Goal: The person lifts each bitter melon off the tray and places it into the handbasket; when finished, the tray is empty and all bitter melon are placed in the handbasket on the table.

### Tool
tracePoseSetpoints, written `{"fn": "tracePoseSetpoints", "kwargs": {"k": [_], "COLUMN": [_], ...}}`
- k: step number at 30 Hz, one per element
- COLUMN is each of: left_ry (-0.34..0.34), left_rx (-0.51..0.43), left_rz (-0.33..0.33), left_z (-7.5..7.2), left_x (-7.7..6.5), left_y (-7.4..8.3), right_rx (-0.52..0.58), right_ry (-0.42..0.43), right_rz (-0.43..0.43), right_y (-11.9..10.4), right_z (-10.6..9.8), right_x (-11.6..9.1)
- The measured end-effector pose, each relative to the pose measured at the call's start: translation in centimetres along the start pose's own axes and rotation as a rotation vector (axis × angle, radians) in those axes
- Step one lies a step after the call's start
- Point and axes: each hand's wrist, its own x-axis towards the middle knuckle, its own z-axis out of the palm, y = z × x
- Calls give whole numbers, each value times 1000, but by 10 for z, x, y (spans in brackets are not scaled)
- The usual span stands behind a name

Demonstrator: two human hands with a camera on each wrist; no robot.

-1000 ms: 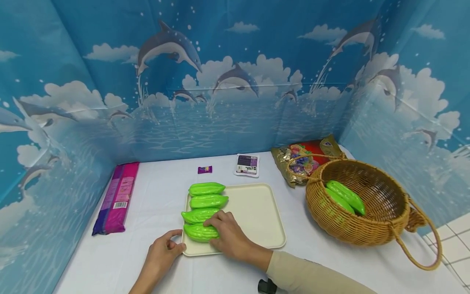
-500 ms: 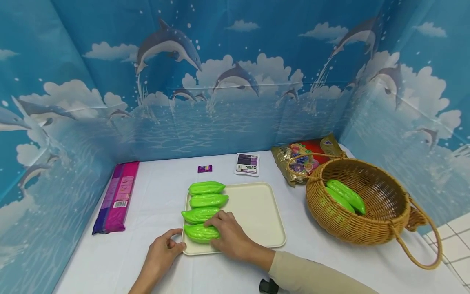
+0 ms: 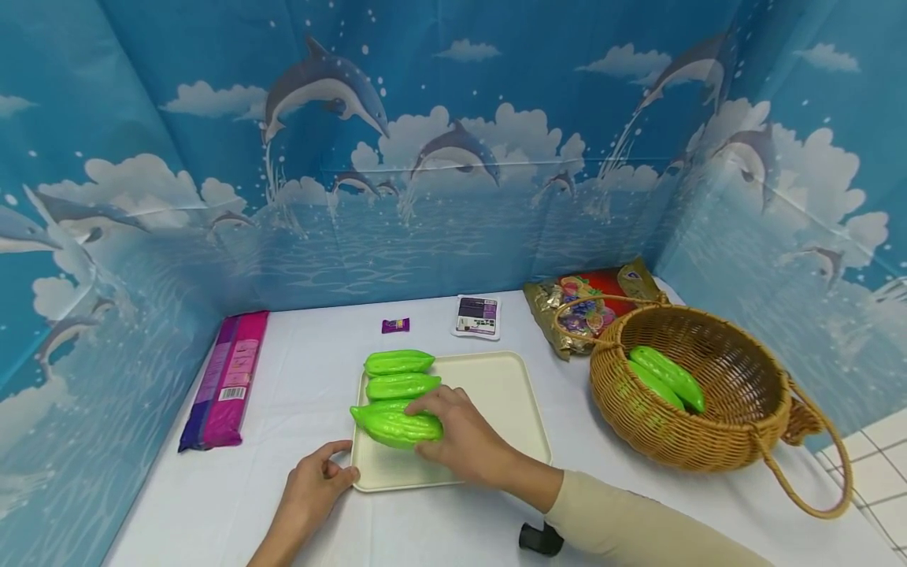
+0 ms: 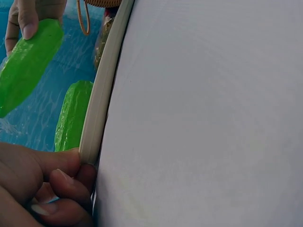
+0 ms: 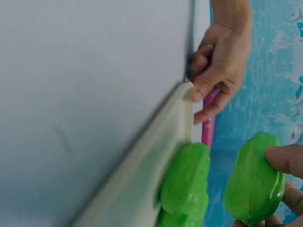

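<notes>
- Green gourds (image 3: 668,378), two of them, lie side by side in the wicker basket (image 3: 659,445) at the right; neither hand touches these.
- The cream tray (image 3: 496,409), left of the basket, bears three tray gourds (image 3: 403,387) along its left side; by this split the work looks partway through. The left hand (image 3: 312,488) pinches the tray's rim by its near left corner.
- The held gourd (image 3: 400,429) is grasped between thumb and fingers of the right hand (image 3: 464,441); it appears raised over the tray's left part, apart from the others in both wrist views. Picking it up looks done; setting it down remains.
- The small purple packet (image 3: 395,325) lies untouched, far of the tray.
</notes>
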Motion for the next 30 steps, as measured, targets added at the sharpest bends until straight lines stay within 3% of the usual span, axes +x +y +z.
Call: {"fn": "tracePoseSetpoints", "kwargs": {"k": [9,16,30], "left_ry": [-1,-4,-8], "left_rx": [1,5,3], "left_rz": [0,-3,-4], "left_z": [0,0,-1], "left_x": [0,0,-1], "left_y": [0,0,2], "right_rx": [45,44,13], "right_ry": [85,97,144], "right_rz": [8,62,110], "right_y": [-6,-5,10], "right_z": [-46,-79,-120], "right_x": [1,0,-9]}}
